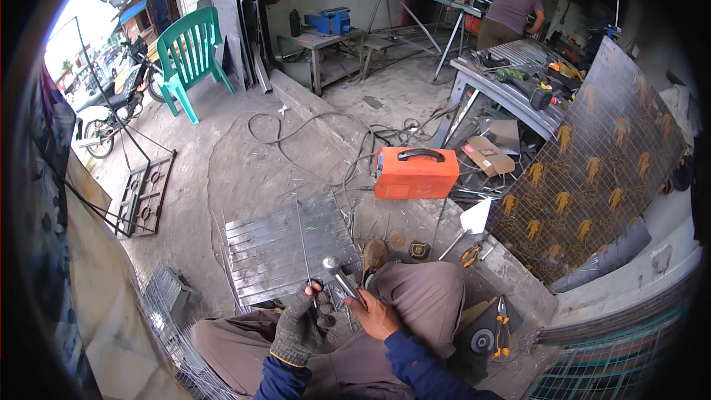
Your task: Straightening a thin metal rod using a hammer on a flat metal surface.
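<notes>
"Two hands, both busy. Left hand [296, 324]?"

"Grey knit glove, fingertips bare, pinched narrow on a thin rod [302, 241]. Rod points up and away, crossing in front of the slatted metal panel [278, 252] on the floor. Can't really tell where its lower end sits, too small."

"Right hand [376, 316]?"

"Bare, wrapped round a metal tool [345, 281] with a rounded head. Looks like a hammer, but the head's a bit blurred. Tilted, head up toward the left, just beside the rod and above the lap."

"Things nearby?"

"Tape measure [420, 250] on the floor beyond the right knee, small orange-handled pliers [470, 255] further right. Bigger pliers [503, 330] nearer the body, just beside a round disc [482, 341]."

"Past those?"

"Orange case [416, 178] with a black top handle, standing beyond the tape measure. White triangular plate [475, 216] to the right of it. Green plastic chair [189, 52] far left."

"Background?"

"Cluttered tabletop [503, 94] at upper right, power tools on it. Person in a grey shirt [512, 0] behind it, back turned."
</notes>
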The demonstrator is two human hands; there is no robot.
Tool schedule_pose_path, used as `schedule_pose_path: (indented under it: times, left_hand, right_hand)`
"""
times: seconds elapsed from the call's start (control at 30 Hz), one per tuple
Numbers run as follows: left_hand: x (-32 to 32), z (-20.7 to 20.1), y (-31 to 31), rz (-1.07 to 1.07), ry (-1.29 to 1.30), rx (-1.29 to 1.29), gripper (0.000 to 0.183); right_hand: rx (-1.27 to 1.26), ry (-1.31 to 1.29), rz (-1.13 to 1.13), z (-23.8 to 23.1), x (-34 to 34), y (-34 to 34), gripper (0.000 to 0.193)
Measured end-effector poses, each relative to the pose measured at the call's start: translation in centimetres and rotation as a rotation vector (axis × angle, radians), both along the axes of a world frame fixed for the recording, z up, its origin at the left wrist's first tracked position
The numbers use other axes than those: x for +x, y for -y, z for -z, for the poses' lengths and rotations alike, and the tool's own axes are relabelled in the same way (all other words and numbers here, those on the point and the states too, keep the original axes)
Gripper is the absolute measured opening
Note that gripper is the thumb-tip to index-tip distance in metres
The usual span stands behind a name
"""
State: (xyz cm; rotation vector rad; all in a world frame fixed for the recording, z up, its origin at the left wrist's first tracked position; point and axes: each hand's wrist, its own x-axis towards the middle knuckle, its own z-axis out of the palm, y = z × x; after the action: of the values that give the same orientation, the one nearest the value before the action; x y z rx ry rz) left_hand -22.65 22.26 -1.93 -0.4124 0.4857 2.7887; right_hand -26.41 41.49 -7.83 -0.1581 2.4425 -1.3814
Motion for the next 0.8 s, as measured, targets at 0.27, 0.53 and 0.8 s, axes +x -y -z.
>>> schedule_pose_path:
  times: [0.27,0.53,0.8]
  left_hand:
    - [2.4,-6.8,-3.6,0.001,-0.083,0.214,0.031]
    - [2.5,-5.5,-4.0,-0.069,0.061,0.243,0.028]
    - [2.9,-5.4,-4.3,-0.015,0.027,0.151,0.02]
  right_hand:
    - [-0.02,-0.042,-0.014,0.2,0.0,-0.2,0.046]
    - [-0.013,-0.028,-0.021,0.2,-0.1,-0.3,0.046]
    - [-0.037,-0.034,-0.021,0.3,0.0,-0.3,0.047]
